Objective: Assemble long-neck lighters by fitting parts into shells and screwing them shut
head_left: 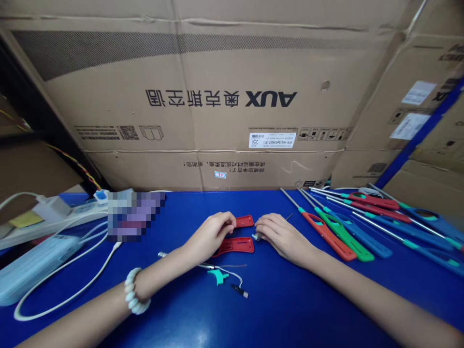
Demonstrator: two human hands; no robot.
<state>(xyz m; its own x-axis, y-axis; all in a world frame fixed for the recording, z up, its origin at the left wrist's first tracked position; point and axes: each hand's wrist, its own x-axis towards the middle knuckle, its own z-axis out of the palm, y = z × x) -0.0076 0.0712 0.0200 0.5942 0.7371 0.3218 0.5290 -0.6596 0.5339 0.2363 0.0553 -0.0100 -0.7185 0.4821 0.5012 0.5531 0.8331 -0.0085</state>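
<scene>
My left hand [210, 235] is curled, its fingertips pinching the end of a red plastic shell half [244, 221] on the blue table [261, 309]. A second red shell half [236, 245] lies just below it, partly under that hand. My right hand [279, 234] rests palm down beside them, fingers closed around a small silver metal part [256, 237] with a thin rod [289, 217] sticking out behind. Near my left wrist lie a teal trigger piece [218, 276] and thin wires with a small black end [239, 290].
Several long-nosed lighters in red, green and blue [340, 232] lie in a row at the right. A power strip [54, 217], white cable [65, 295] and pale blue case [32, 266] sit at the left. Large cardboard boxes [217, 96] wall off the back.
</scene>
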